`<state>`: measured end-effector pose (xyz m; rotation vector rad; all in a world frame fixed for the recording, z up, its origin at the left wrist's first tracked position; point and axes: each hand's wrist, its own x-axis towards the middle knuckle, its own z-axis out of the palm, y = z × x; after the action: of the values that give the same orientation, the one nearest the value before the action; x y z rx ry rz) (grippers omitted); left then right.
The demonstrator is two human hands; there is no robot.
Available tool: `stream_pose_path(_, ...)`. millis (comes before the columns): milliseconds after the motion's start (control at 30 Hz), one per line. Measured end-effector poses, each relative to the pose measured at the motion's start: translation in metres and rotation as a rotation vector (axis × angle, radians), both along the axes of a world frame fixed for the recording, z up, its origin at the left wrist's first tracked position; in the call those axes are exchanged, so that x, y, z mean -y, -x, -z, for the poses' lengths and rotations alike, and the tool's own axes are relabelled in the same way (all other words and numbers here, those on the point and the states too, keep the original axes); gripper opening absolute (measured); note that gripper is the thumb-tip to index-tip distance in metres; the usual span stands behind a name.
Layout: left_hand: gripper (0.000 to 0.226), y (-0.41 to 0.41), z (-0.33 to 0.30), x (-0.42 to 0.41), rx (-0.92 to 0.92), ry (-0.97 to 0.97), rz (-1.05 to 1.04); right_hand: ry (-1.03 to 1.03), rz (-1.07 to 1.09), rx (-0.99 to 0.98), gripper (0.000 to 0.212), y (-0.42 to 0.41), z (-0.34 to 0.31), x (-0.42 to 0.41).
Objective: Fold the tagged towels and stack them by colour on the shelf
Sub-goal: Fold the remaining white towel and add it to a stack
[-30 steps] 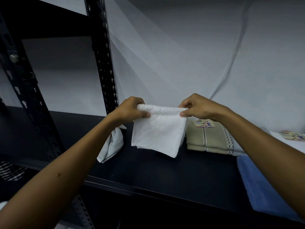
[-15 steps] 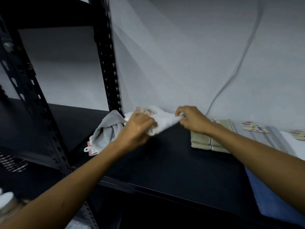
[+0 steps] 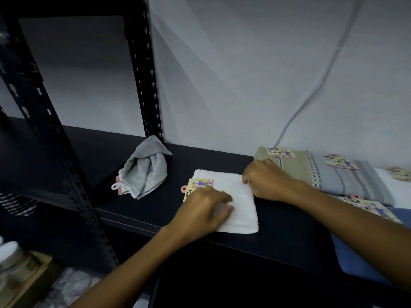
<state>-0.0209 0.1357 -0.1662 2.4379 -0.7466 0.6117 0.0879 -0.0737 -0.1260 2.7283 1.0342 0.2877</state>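
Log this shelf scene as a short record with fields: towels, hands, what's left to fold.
folded, in hand: white towel, flat on the black shelf
left hand: presses the white towel
right hand: at its far right corner, grip unclear
unfolded: crumpled grey towel by the upright
already folded, to the right: beige towel, grey striped towel

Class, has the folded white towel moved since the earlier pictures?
Yes. The folded white towel, held up in the air before, now lies flat on the black metal shelf, left of the folded beige towel.
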Motion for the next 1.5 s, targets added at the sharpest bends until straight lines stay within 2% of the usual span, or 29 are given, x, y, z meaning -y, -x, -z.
stream_pose_path(67, 0.048, 0.0, 0.003, -0.019, -0.065, 0.042, -0.206, -0.159, -0.002, -0.069, 0.034, -0.002, -0.002, -0.006)
stream_pose_path(133, 0.064, 0.003, 0.006, -0.033, -0.22, -0.076, -0.318, -0.282, -0.015, -0.207, 0.034, -0.002, -0.001, -0.017)
stream_pose_path(167, 0.069, 0.004, 0.007, -0.037, -0.284, -0.118, -0.341, -0.307, -0.008, -0.289, 0.036, 0.0, 0.0, -0.024)
stream_pose_path(233, 0.064, 0.003, 0.007, -0.046, -0.325, -0.118, -0.38, -0.275, 0.062, -0.393, 0.041, 0.004, 0.001, -0.033)
stream_pose_path(333, 0.059, -0.005, 0.003, -0.058, -0.311, -0.032, -0.477, -0.202, 0.169, -0.344, 0.045, 0.011, 0.003, -0.036)
stream_pose_path(400, 0.06, -0.009, 0.004, -0.063, -0.342, 0.06, -0.529, -0.231, 0.227, -0.324, 0.048, 0.016, 0.003, -0.035)
stream_pose_path(500, 0.056, -0.01, 0.004, -0.061, -0.408, 0.239, -0.525, -0.47, 0.33, -0.46, 0.054, 0.015, -0.003, -0.036)
stream_pose_path(567, 0.049, -0.012, -0.001, -0.059, -0.453, 0.365, -0.519, -0.675, 0.359, -0.579, 0.045, 0.01, -0.009, -0.038)
stream_pose_path(700, 0.051, -0.024, -0.014, -0.062, -0.577, 0.435, -0.51, -0.778, 0.35, -0.812, 0.004, 0.004, -0.023, -0.042)
stream_pose_path(767, 0.041, -0.029, -0.023, -0.062, -0.652, 0.4, -0.442, -0.814, 0.299, -0.898, 0.008, 0.001, -0.024, -0.044)
stream_pose_path(833, 0.031, -0.033, -0.034, -0.059, -0.715, 0.439, -0.287, -0.899, 0.224, -0.939, 0.014, 0.001, -0.023, -0.045)
stream_pose_path(867, 0.033, -0.035, -0.038, -0.058, -0.739, 0.483, -0.215, -0.953, 0.187, -0.955, 0.016, 0.001, -0.022, -0.045)
stream_pose_path(967, 0.067, -0.04, -0.048, -0.059, -0.747, 0.511, -0.162, -1.049, 0.136, -0.952, 0.021, 0.003, -0.021, -0.046)
stream_pose_path(1033, 0.071, -0.039, -0.052, -0.058, -0.726, 0.544, -0.148, -1.038, 0.145, -0.911, 0.02, 0.003, -0.018, -0.047)
stream_pose_path(1133, 0.067, -0.031, -0.053, -0.058, -0.728, 0.701, -0.095, -0.932, 0.191, -0.865, 0.02, 0.004, -0.015, -0.048)
stream_pose_path(1233, 0.064, -0.024, -0.047, -0.061, -0.777, 0.866, -0.145, -0.842, 0.235, -0.824, 0.034, 0.007, -0.017, -0.044)
stream_pose_path(1400, 0.062, -0.013, -0.023, -0.065, -0.852, 0.851, -0.237, -0.544, 0.236, -0.762, 0.065, 0.016, -0.024, -0.029)
stream_pose_path(1500, 0.061, -0.015, -0.019, -0.065, -0.862, 0.853, -0.264, -0.375, 0.226, -0.689, 0.072, 0.026, -0.031, -0.022)
